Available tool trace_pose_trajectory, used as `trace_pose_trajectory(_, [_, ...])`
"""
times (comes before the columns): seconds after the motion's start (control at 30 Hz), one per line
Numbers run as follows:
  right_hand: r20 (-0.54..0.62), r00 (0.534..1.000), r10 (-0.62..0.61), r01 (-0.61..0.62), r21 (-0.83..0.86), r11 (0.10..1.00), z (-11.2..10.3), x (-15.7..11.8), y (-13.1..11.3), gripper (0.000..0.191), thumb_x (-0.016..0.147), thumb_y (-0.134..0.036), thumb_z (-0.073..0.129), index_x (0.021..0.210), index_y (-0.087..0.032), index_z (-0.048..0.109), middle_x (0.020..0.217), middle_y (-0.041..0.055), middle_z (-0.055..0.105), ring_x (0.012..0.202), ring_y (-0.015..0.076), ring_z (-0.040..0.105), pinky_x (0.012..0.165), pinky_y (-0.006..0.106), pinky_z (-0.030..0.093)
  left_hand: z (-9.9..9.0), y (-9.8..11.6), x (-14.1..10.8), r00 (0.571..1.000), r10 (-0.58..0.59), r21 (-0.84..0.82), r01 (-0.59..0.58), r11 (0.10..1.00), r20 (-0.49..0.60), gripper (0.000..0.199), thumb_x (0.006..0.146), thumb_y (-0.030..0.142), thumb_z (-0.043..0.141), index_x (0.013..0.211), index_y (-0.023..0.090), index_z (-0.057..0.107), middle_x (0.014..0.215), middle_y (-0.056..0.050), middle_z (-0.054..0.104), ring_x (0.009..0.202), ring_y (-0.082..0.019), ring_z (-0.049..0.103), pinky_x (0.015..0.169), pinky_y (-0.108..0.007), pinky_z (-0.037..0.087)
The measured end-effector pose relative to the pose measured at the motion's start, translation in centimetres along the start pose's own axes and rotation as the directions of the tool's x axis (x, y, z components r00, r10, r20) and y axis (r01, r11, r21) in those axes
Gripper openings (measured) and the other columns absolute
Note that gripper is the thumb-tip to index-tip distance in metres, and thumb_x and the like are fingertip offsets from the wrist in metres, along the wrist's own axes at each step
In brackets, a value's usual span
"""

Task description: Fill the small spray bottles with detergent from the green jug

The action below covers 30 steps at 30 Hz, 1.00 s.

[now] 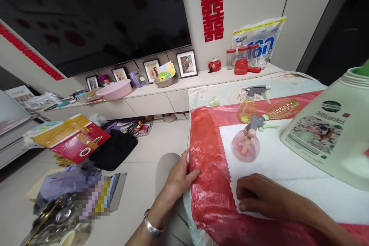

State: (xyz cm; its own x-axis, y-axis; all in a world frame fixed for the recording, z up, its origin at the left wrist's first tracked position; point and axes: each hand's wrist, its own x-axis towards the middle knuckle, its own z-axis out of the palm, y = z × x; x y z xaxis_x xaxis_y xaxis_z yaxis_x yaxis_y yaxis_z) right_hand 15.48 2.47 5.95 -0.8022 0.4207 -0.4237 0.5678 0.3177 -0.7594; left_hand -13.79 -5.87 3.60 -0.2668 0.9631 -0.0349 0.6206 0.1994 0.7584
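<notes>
My left hand point(180, 177) rests at the left edge of the table, thumb apart from the fingers, on the red plastic sheet point(206, 161). On the white cloth point(276, 169), my right hand point(256, 194) lies with its fingers curled under; anything inside them is hidden. Just beyond it stands a pink spray bottle point(246, 148) with a grey head. Behind are a yellowish spray bottle point(247, 109) standing upright and a ribbed spray bottle point(284, 108) lying on its side. A large pale green jug point(331, 127) stands at the right.
A small pale green cap point(214, 102) lies near the table's back left. Along the wall, a low cabinet point(144, 103) holds framed photos, a pink basin point(115, 90) and red-lidded jars point(231, 59). Boxes, bags and a red carton point(77, 142) cover the floor at left.
</notes>
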Motion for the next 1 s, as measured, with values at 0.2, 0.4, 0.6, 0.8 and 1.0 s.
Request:
trace_pose_trajectory(0.2, [-0.022,1.0,0.016,-0.017,-0.08,0.997,0.0,-0.4,-0.8,0.025,0.085,-0.025,0.053,0.101,-0.015,0.069,0.094,0.0004,0.057,0.08,0.003,0.045,0.068,0.014,0.027,0.9,-0.4,0.0,0.987,0.006,-0.387,0.058,0.92,0.162,0.058,0.08,0.031,0.072,0.137,0.023,0.061,0.111,-0.007,0.072,0.09,-0.021,0.066,0.08,-0.032,0.054])
trace_pose_trajectory(0.4, [0.009,0.999,0.035,-0.033,-0.111,0.993,0.0,-1.2,-0.5,0.032,0.082,-0.025,0.057,0.112,-0.019,0.068,0.103,0.0003,0.055,0.088,0.0051,0.046,0.075,0.014,0.03,0.6,-0.1,-1.4,0.998,0.041,0.126,-0.047,0.991,0.044,0.05,0.082,0.021,0.063,0.131,0.025,0.066,0.115,-0.009,0.067,0.1,-0.026,0.064,0.091,-0.041,0.053])
trace_pose_trajectory(0.6, [0.038,0.999,-0.024,0.032,-0.207,0.978,0.3,-1.9,-0.9,0.037,0.081,-0.012,0.057,0.115,-0.02,0.067,0.113,0.0012,0.054,0.1,0.0077,0.046,0.086,0.016,0.033,3.0,0.2,-5.5,0.892,0.395,0.42,-0.451,0.787,0.218,0.088,0.088,0.036,0.071,0.161,0.029,0.023,0.163,-0.016,0.038,0.151,-0.041,0.034,0.119,-0.065,0.033])
trace_pose_trajectory(0.8, [-0.06,0.998,-0.007,-0.003,-0.172,0.985,-0.6,-3.2,-0.7,0.039,0.088,-0.016,0.055,0.124,-0.025,0.067,0.122,0.0008,0.052,0.107,0.0078,0.05,0.094,0.016,0.039,5.2,-3.2,-7.2,0.832,0.422,0.416,-0.548,0.725,0.36,0.131,0.075,0.059,0.081,0.162,0.026,-0.011,0.168,-0.025,0.022,0.154,-0.048,0.025,0.118,-0.073,0.028])
trace_pose_trajectory(1.0, [-0.294,0.95,-0.105,0.052,-0.181,0.982,-4.7,-5.5,0.8,0.046,0.103,-0.057,0.046,0.114,-0.018,0.068,0.102,0.0033,0.056,0.086,0.0043,0.051,0.076,0.014,0.04,2.0,-1.4,-6.5,0.899,0.363,0.26,-0.421,0.869,0.243,0.074,0.098,0.053,0.054,0.161,0.035,0.019,0.166,-0.016,0.029,0.153,-0.038,0.031,0.121,-0.063,0.032])
